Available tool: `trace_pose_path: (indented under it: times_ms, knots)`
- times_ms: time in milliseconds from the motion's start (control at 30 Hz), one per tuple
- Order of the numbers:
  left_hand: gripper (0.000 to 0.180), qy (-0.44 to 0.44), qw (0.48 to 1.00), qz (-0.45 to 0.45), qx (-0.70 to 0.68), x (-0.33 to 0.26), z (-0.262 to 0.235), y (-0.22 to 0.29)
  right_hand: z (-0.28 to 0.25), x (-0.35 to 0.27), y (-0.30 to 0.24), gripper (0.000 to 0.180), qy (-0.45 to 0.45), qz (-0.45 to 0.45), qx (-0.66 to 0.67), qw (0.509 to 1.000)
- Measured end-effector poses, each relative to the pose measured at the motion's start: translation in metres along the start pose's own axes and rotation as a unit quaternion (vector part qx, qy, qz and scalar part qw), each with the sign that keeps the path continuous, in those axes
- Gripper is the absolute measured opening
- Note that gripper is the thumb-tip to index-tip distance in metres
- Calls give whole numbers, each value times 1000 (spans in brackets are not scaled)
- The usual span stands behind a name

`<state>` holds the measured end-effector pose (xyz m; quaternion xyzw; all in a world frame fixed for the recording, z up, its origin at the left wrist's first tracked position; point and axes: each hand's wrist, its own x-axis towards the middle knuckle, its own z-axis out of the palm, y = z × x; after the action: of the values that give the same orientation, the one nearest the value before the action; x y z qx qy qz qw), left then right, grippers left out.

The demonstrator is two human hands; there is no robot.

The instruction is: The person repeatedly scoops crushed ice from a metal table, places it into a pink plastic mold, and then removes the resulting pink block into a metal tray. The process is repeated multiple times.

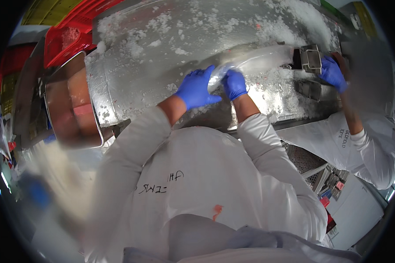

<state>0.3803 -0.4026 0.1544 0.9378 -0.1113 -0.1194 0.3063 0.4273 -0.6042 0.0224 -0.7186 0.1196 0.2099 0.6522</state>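
Note:
A long clear plastic bag [267, 59] stretches across the icy steel table [149, 72], from the metal fixture [310, 59] at the right to between my hands. My right hand [235, 84], in a blue glove, is closed on the bag's near end. My left hand [197, 89], gloved the same, lies just left of that end with its fingers stretched and its thumb apart. Its index finger is at the plastic; whether it presses on it I cannot tell. A co-worker's blue-gloved hand [333, 73] is at the fixture's right side.
Crushed ice [300, 17] is scattered over the table. A second metal fixture [310, 90] stands nearer on the right. At the left is a steel bin [102, 131] with blurred reddish-brown contents, with a red crate [52, 48] behind it. The co-worker's white sleeve [375, 153] reaches in from the right.

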Motion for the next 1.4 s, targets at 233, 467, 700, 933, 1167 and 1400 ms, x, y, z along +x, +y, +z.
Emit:
trace_pose_path:
  times_ms: [233,467,700,933,1167,1400]
  knots:
    - [53,-342,937,-32,-65,-15,22,-15,-3,-42,-104,30,6,164,447,879]
    - [54,216,946,191,147,-74,-98,11,67,-99,-150,44,-160,36,-10,986]
    - [21,133,924,25,359,-151,-169,-61,119,-182,-223,42,-252,-289,-423,821]
    - [11,-32,983,-37,-179,-295,-171,-68,88,-191,-271,26,-92,-504,-437,739]
    - [18,345,765,69,-539,-356,-240,14,55,-132,-114,50,-116,-450,-609,642]
    - [42,88,962,-257,43,-396,-236,-78,109,-224,-158,21,-101,-554,-448,695]
